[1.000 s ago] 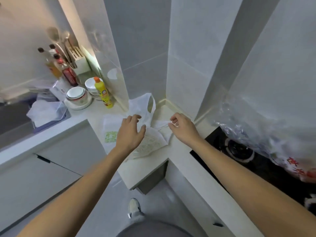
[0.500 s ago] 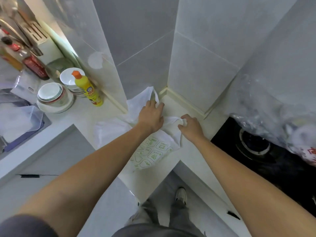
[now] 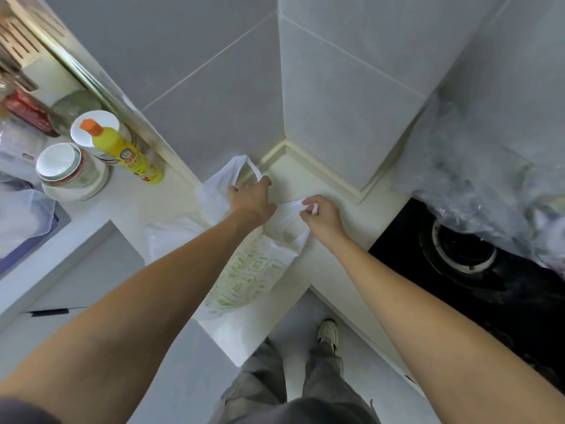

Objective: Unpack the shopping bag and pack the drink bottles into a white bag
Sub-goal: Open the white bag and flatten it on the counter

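A white plastic bag (image 3: 244, 270) with green print lies flat on the pale corner counter (image 3: 333, 191). My left hand (image 3: 249, 200) grips the bag's upper left part, near one handle loop that stands up by the wall. My right hand (image 3: 321, 214) pinches the other handle between its fingers. A large clear shopping bag (image 3: 489, 185) with contents bulges at the right, over the stove. No drink bottles show outside it.
A black gas stove (image 3: 458, 261) sits right of the bag. At the left stand a yellow detergent bottle (image 3: 122, 151), stacked bowls (image 3: 67, 169), sauce bottles and a knife block. Tiled walls close the corner behind. My legs and shoes are below the counter edge.
My left hand has moved from the bag's middle up to its left handle area. My right hand keeps its pinch on the right handle. The view has tilted downward.
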The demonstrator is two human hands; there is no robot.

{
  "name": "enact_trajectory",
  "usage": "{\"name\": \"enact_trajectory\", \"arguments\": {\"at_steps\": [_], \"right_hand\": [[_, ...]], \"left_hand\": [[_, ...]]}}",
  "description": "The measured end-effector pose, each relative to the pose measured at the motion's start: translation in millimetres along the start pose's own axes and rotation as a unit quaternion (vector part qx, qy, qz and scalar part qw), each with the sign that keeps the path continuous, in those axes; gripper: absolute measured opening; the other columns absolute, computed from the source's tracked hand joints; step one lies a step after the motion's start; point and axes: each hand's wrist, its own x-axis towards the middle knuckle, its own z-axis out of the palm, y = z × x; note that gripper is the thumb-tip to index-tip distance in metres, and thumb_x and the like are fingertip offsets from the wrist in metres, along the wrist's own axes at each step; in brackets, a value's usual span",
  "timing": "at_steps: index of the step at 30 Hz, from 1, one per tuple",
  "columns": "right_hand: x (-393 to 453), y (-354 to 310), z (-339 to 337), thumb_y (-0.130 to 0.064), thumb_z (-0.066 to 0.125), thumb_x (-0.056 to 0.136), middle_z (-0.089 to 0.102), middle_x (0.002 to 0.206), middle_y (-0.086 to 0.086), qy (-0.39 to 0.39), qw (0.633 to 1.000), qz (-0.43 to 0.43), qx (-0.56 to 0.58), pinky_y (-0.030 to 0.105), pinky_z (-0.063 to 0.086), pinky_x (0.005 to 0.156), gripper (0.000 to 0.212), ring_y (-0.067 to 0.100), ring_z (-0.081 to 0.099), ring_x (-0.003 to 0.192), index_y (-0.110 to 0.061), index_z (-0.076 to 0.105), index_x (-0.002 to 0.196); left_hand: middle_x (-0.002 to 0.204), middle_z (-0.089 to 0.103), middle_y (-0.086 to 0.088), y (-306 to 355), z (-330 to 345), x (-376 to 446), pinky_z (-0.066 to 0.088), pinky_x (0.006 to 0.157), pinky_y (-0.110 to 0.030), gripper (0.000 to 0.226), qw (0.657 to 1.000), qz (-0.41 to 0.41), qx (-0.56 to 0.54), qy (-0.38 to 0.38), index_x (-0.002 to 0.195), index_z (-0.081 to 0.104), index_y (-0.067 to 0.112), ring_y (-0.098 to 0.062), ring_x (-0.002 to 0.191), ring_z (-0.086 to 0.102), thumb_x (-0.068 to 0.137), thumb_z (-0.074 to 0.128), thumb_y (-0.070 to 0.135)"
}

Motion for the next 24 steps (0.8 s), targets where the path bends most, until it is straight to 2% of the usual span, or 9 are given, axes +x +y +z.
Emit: {"name": "enact_trajectory", "arguments": {"at_steps": [4, 8, 10, 12, 16, 18, 20, 22, 24], "right_hand": [[-10, -11, -27, -0.009, 0.064, 0.092, 0.068, 0.104, 0.005, -0.008, 0.999, -0.050, 0.001, 0.039, 0.060, 0.081, 0.022, 0.028, 0.071, 0.091, -0.025, 0.069, 0.106], [-30, -27, -58, -0.008, 0.065, 0.092, 0.065, 0.095, -0.004, -0.007, 0.995, -0.100, 0.013, 0.049, 0.063, 0.077, 0.023, 0.024, 0.069, 0.082, -0.027, 0.069, 0.104], [-45, -36, -75, -0.014, 0.064, 0.090, 0.062, 0.091, -0.014, 0.011, 0.989, -0.144, 0.001, 0.048, 0.061, 0.077, 0.022, 0.022, 0.068, 0.082, -0.031, 0.069, 0.103], [-63, -48, -92, -0.014, 0.064, 0.091, 0.060, 0.094, -0.017, 0.039, 0.982, -0.182, -0.021, 0.046, 0.061, 0.078, 0.022, 0.023, 0.068, 0.083, -0.031, 0.068, 0.106], [-109, -74, -122, -0.010, 0.064, 0.096, 0.056, 0.100, -0.018, 0.122, 0.958, -0.245, -0.087, 0.049, 0.062, 0.072, 0.021, 0.014, 0.064, 0.078, -0.026, 0.066, 0.111], [-134, -89, -133, -0.010, 0.065, 0.095, 0.054, 0.099, -0.020, 0.167, 0.940, -0.275, -0.117, 0.047, 0.062, 0.068, 0.022, 0.012, 0.063, 0.075, -0.027, 0.065, 0.109], [-158, -103, -141, -0.007, 0.066, 0.094, 0.055, 0.102, -0.011, 0.211, 0.919, -0.302, -0.140, 0.044, 0.060, 0.073, 0.025, 0.011, 0.062, 0.074, -0.027, 0.063, 0.109], [-180, -114, -146, -0.004, 0.067, 0.093, 0.056, 0.106, -0.005, 0.250, 0.897, -0.326, -0.166, 0.036, 0.057, 0.079, 0.025, 0.008, 0.061, 0.074, -0.021, 0.065, 0.111], [-201, -119, -148, -0.005, 0.067, 0.093, 0.056, 0.108, -0.003, 0.277, 0.881, -0.337, -0.186, 0.029, 0.054, 0.080, 0.024, 0.008, 0.062, 0.074, -0.016, 0.066, 0.113]], "left_hand": [[0.091, 0.062, 0.002, 13, -6, -16, 0.031, 0.100, -0.042, 0.043, 0.997, 0.009, -0.052, 0.057, 0.133, 0.050, 0.022, -0.027, 0.105, 0.061, 0.094, 0.065, 0.035], [0.077, 0.053, 0.006, 25, -21, -38, 0.035, 0.092, -0.039, 0.028, 0.987, 0.052, -0.099, 0.117, 0.121, 0.056, 0.019, -0.027, 0.090, 0.058, 0.096, 0.062, 0.030], [0.079, 0.059, 0.002, 32, -34, -50, 0.043, 0.083, -0.037, 0.021, 0.975, 0.080, -0.145, 0.148, 0.116, 0.059, 0.019, -0.027, 0.083, 0.058, 0.095, 0.059, 0.024], [0.082, 0.066, -0.006, 38, -49, -62, 0.050, 0.071, -0.040, 0.020, 0.964, 0.111, -0.171, 0.172, 0.113, 0.060, 0.019, -0.030, 0.079, 0.062, 0.095, 0.055, 0.018], [0.064, 0.061, -0.005, 47, -81, -85, 0.054, 0.067, -0.046, 0.024, 0.950, 0.164, -0.177, 0.198, 0.112, 0.061, 0.018, -0.026, 0.066, 0.061, 0.094, 0.048, 0.010], [0.062, 0.057, -0.002, 47, -97, -96, 0.052, 0.062, -0.042, 0.026, 0.939, 0.192, -0.199, 0.204, 0.111, 0.062, 0.016, -0.023, 0.064, 0.058, 0.093, 0.046, 0.007], [0.064, 0.057, -0.005, 44, -112, -110, 0.042, 0.054, -0.033, 0.027, 0.927, 0.218, -0.220, 0.211, 0.110, 0.062, 0.015, -0.021, 0.064, 0.055, 0.092, 0.045, 0.005], [0.062, 0.056, -0.008, 39, -124, -124, 0.033, 0.053, -0.030, 0.024, 0.915, 0.246, -0.242, 0.211, 0.108, 0.059, 0.014, -0.029, 0.066, 0.051, 0.092, 0.043, 0.005], [0.061, 0.055, -0.007, 33, -132, -137, 0.031, 0.052, -0.030, 0.020, 0.909, 0.260, -0.254, 0.204, 0.106, 0.055, 0.015, -0.031, 0.065, 0.051, 0.094, 0.041, 0.008]]}}
